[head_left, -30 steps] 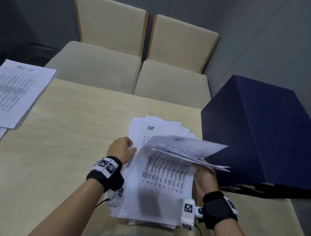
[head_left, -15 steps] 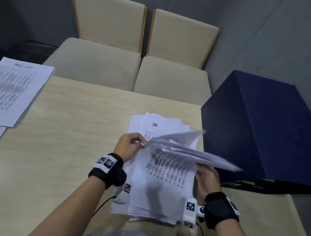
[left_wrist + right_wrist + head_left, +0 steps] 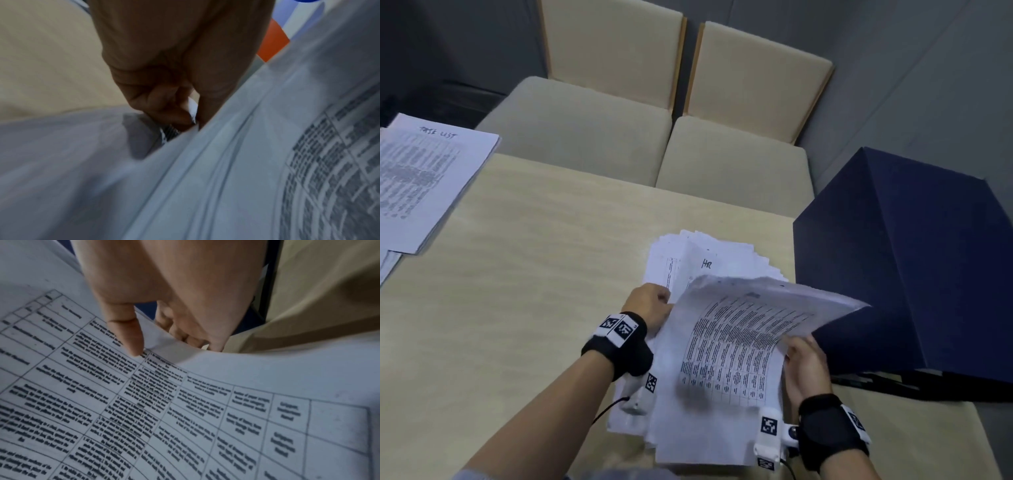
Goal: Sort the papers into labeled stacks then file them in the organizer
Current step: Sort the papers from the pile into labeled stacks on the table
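Your left hand [image 3: 650, 305] is curling its fingers [image 3: 164, 110] and thumb around the left edge of the HR stack [image 3: 709, 263], pinching a few sheet corners, as the left wrist view is showing through some blur. Your right hand [image 3: 803, 363] is gripping the right edge of the lifted sheets [image 3: 756, 322], with the thumb [image 3: 127, 335] lying on the printed table on top and the other fingers tucked underneath the paper. Those lifted sheets are arching up off the stack, their far edge hanging in front of the dark blue organizer [image 3: 914, 267], which is standing at the right end of the bench [image 3: 534, 274]; I cannot tell whether paper and organizer are touching. The HR stack is lying fanned out on the bench just left of the organizer, with its handwritten label facing up beyond the raised sheets. A second pile, the task list stack [image 3: 424, 178], is sitting at the far left of the bench, well apart from both of your hands, partly overhanging the far edge. Two beige chairs [image 3: 654, 120] are standing side by side behind the bench. Each of your wrists is wearing a black strap with a white marker block.
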`<state>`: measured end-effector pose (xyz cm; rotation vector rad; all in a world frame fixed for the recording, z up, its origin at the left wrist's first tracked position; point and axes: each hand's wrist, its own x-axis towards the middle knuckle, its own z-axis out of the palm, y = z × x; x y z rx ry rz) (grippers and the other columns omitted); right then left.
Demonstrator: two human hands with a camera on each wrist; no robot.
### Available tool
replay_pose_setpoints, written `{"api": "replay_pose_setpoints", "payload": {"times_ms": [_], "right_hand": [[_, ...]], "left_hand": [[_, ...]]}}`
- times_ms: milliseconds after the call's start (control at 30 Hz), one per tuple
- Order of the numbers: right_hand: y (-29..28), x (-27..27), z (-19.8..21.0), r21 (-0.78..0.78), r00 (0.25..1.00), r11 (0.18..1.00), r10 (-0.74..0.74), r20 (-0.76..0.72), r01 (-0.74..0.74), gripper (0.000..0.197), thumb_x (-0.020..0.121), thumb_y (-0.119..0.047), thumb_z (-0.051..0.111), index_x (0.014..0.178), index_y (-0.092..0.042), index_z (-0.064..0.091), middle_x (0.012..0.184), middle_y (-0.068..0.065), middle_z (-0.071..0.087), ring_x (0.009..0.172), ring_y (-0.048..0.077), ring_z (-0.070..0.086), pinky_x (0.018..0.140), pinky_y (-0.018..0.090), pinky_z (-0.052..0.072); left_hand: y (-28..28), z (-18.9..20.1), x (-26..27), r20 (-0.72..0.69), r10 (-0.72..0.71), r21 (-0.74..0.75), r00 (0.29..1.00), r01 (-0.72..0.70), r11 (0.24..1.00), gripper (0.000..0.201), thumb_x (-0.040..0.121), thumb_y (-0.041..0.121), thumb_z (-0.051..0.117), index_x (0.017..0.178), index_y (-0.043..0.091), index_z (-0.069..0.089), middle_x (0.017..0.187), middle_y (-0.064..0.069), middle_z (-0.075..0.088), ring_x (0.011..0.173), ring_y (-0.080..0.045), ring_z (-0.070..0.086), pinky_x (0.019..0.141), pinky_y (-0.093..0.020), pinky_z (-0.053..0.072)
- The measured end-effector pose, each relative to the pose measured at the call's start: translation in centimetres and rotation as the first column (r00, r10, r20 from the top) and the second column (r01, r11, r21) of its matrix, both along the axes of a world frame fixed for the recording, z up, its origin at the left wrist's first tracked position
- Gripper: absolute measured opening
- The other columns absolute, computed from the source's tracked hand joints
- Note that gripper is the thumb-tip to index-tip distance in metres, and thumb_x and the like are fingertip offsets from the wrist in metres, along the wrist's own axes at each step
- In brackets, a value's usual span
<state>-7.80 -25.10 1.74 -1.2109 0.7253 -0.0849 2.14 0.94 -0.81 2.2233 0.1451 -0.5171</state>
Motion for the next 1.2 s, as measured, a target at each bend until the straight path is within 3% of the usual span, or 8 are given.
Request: {"api": "replay_pose_setpoints", "payload": {"times_ms": [200,333,533,733,833,900,1000,1200], "right_hand": [[-0.4,-0.3,-0.6,-0.01,0.996,0.997,-0.079,-0.036,0.078,0.023,0.085,0.016,0.045,0.078,-0.003,0.057,0.081,0.014,0.062,0.083,0.027,0.06,0.082,0.031,0.048],[0.0,0.0,-0.4,-0.031,0.998,0.998,-0.05,-0.034,0.049,0.033,0.087,0.018,0.038,0.076,-0.006,0.057,0.062,-0.003,0.068,0.068,0.015,0.062,0.063,0.015,0.052],[0.3,0.2,-0.6,-0.133,0.998,0.991,-0.019,-0.057,0.011,0.031,0.097,0.004,0.04,0.076,-0.016,0.05,0.062,-0.011,0.06,0.069,0.011,0.05,0.069,0.021,0.045],[0.3,0.2,1.1,-0.042,0.998,0.999,-0.009,-0.06,0.006,0.027,0.088,0.013,0.043,0.08,-0.005,0.062,0.072,0.006,0.071,0.068,0.015,0.068,0.064,0.025,0.054],[0.2,0.7,2.4,0.011,0.999,0.999,0.035,-0.036,-0.035,0.021,0.09,0.006,0.05,0.075,-0.006,0.058,0.083,0.013,0.067,0.079,0.023,0.065,0.072,0.031,0.051],[0.2,1.6,3.8,0.087,0.999,0.995,0.046,0.026,-0.048,0.014,0.091,0.002,0.053,0.088,-0.002,0.065,0.103,0.017,0.068,0.096,0.028,0.066,0.085,0.04,0.051],[0.9,3.6,7.5,0.109,0.985,0.987,0.103,0.142,-0.119,0.03,0.095,-0.004,0.05,0.122,-0.001,0.062,0.122,0.015,0.068,0.114,0.027,0.064,0.1,0.042,0.049],[5.1,6.0,13.1,-0.428,0.944,0.9,0.212,0.255,-0.087,0.018,0.092,-0.02,0.065,0.109,-0.023,0.069,0.112,-0.002,0.073,0.11,0.015,0.066,0.095,0.035,0.05]], "left_hand": [[1.2,2.0,-0.9,-0.014,0.06,-0.503,0.998,-0.059,0.862,0.025,0.082,-0.008,0.068,0.063,0.009,0.064,0.048,0.011,0.055,0.046,-0.003,0.047,0.049,-0.014,0.039],[1.9,2.8,-0.4,-0.126,0.005,-0.612,0.992,-0.082,0.787,0.039,0.073,-0.029,0.048,0.07,0.001,0.073,0.078,-0.007,0.075,0.075,-0.016,0.07,0.07,-0.022,0.053],[1.9,0.1,0.5,0.086,0.128,0.063,0.988,-0.134,0.989,0.024,0.085,0.009,0.061,0.108,0.01,0.067,0.111,-0.008,0.067,0.101,-0.024,0.062,0.09,-0.03,0.046],[0.9,0.6,-0.3,0.199,0.052,0.162,0.979,-0.085,0.983,0.043,0.073,-0.002,0.057,0.112,0.014,0.063,0.116,-0.008,0.057,0.105,-0.027,0.055,0.087,-0.034,0.045],[1.8,2.2,-0.9,0.175,-0.179,-0.157,0.968,0.207,0.966,0.056,0.065,-0.012,0.051,0.113,0.015,0.063,0.114,0.001,0.066,0.109,-0.021,0.061,0.087,-0.029,0.049],[2.4,4.0,-1.6,0.029,-0.27,-0.524,0.962,0.244,0.816,0.052,0.068,-0.01,0.058,0.115,0.013,0.064,0.111,-0.003,0.072,0.105,-0.022,0.067,0.09,-0.038,0.055],[2.1,7.7,-1.7,0.024,-0.105,-0.716,0.994,0.09,0.692,0.039,0.081,0.004,0.074,0.117,0.011,0.062,0.109,-0.008,0.072,0.096,-0.025,0.07,0.084,-0.043,0.057],[-1.1,13.1,-0.5,0.325,0.268,-0.738,0.907,0.066,0.672,0.025,0.097,0.018,0.057,0.122,0.021,0.056,0.114,0.003,0.069,0.104,-0.012,0.067,0.089,-0.035,0.055]]}}
